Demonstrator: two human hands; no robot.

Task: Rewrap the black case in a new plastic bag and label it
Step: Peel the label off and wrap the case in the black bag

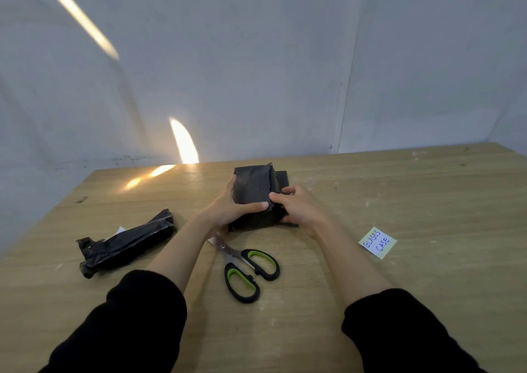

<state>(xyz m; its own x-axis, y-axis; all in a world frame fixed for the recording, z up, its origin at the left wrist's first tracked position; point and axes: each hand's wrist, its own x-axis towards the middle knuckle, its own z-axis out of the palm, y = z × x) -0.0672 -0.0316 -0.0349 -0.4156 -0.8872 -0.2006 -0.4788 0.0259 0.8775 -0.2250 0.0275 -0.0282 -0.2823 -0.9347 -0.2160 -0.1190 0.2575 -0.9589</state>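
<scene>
Wooden table: both hands, left and right, grip closed around black-bagged case.

On the table, the wrapped case lies centre (between both hands), scissors before it, crumpled bag left, label right.

- You face a pale grey-blue wall with a vertical seam running down right of centre.
- You see two warm streaks of light on the wall, one high left, one low near the table edge.
- Your table is light wood grain, scuffed with pale marks, with bright patches at its far left edge.
</scene>
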